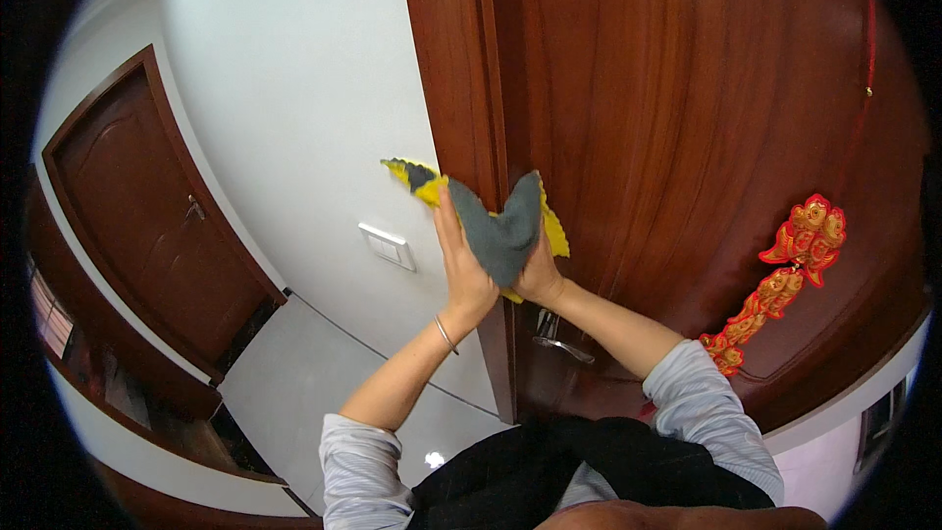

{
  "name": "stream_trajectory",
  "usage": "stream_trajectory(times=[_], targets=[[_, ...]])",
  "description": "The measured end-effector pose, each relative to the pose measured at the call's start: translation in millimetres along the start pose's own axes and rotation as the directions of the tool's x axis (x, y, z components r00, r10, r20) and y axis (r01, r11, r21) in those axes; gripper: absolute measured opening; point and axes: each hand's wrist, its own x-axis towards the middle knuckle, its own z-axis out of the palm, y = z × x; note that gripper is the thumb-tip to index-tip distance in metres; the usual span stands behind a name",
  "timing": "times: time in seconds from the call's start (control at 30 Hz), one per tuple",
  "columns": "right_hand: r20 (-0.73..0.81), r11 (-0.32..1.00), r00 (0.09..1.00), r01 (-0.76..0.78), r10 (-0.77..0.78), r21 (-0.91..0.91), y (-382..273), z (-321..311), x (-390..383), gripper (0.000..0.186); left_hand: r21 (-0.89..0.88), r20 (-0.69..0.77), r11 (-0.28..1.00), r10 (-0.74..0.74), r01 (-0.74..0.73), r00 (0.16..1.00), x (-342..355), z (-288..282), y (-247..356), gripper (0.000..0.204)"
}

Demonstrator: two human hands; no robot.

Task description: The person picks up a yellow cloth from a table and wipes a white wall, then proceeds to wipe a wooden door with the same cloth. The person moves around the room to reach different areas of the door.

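Observation:
A cleaning cloth (498,243), grey on one face and yellow on the other, is bunched between my two hands in front of the door frame. My left hand (465,273) presses on its left side with the fingers pointing up, and a bracelet circles that wrist. From the right, my right hand (539,275) holds the other side; most of its fingers are hidden by the cloth. One yellow and grey corner sticks out to the left over the white wall. Another yellow edge shows beyond my right hand.
A brown wooden door (628,137) fills the right, with a metal handle (563,339) below my right hand and a red-gold fish hanging (780,290). Left of the frame is a white light switch (387,246). Another brown door (162,206) stands at far left, beyond the pale floor (324,373).

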Motion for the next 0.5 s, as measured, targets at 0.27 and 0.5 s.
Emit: stream_trajectory(times=[0.27,0.5], targets=[[-0.089,0.997,0.994,0.055,-0.059,-0.047,-7,-32,154,0.058,0.147,-0.202,0.961,0.263,-0.236,0.944,178,-29,38,0.086],[-0.177,0.984,0.972,0.138,-0.157,-0.113,-8,-22,151,0.058,0.212,-0.262,0.956,0.256,-0.204,0.930,179,-18,49,0.066]])
